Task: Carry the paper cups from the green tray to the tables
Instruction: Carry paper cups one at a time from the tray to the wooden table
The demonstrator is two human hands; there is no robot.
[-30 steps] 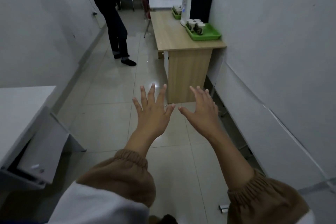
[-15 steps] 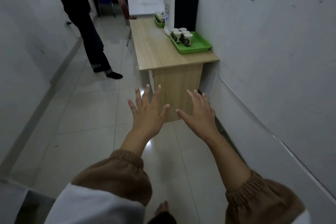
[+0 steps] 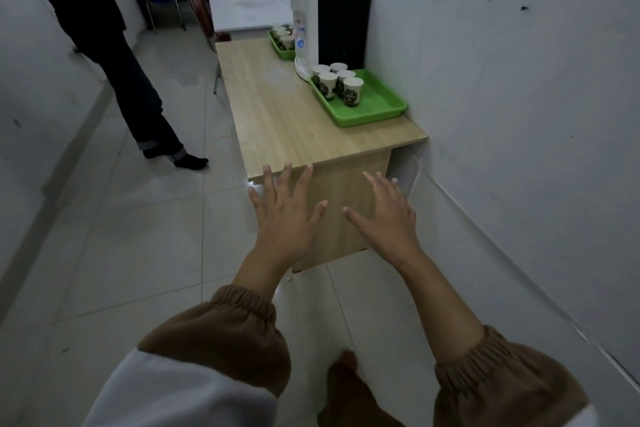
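A green tray [image 3: 377, 106] lies on the near right corner of a wooden table [image 3: 277, 114], against the wall. Several white paper cups [image 3: 337, 83] with dark logos stand upright at the tray's far end. My left hand [image 3: 285, 215] and my right hand [image 3: 386, 215] are stretched out in front of me, palms down, fingers spread, both holding nothing. They hover below and in front of the table's near edge, well short of the tray.
A white water dispenser [image 3: 329, 14] stands behind the tray, with a second green tray of cups [image 3: 282, 42] beyond it. A person in dark trousers [image 3: 138, 90] stands on the tiled floor at left. Further tables [image 3: 246, 12] and chairs [image 3: 199, 7] line the back.
I have walked closer to the wooden table; it and the green tray look larger and nearer. My hands keep the same spread pose. The standing person has stayed at the left.
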